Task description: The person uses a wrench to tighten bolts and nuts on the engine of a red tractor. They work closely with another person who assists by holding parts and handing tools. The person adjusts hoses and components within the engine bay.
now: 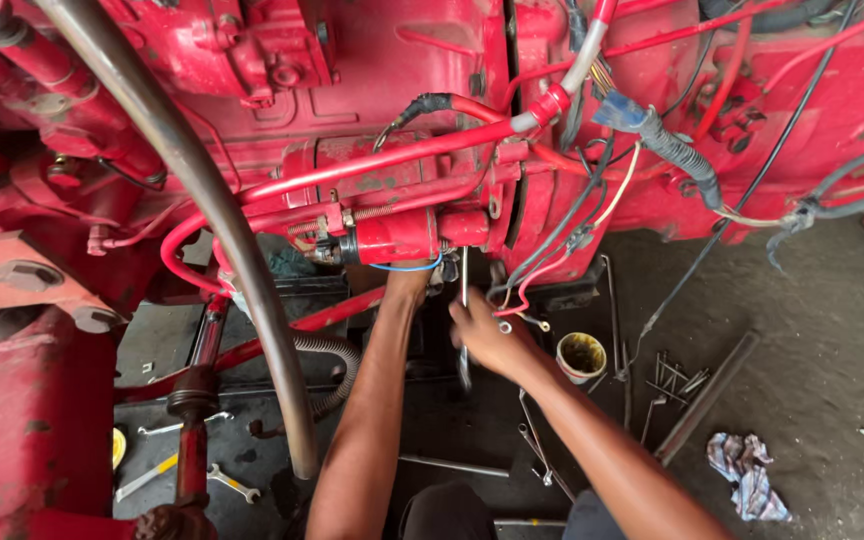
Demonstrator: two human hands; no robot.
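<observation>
A red tractor engine fills the upper view, with a red cylindrical starter motor [389, 238] mounted low on it. My left hand [410, 283] reaches up under the starter motor, its fingers hidden behind the housing near a blue wire [404, 268]. My right hand [483, 330] grips a long steel wrench [464, 300] held upright just right of the starter. A bundle of red, black and grey cables [562, 230] hangs beside my right hand.
A curved grey steel pipe [242, 250] crosses at the left. On the dirty floor lie several spanners [234, 484], metal rods [707, 397], a small white cup [582, 356] and a crumpled rag [747, 473]. A corrugated hose [337, 352] bends behind my left arm.
</observation>
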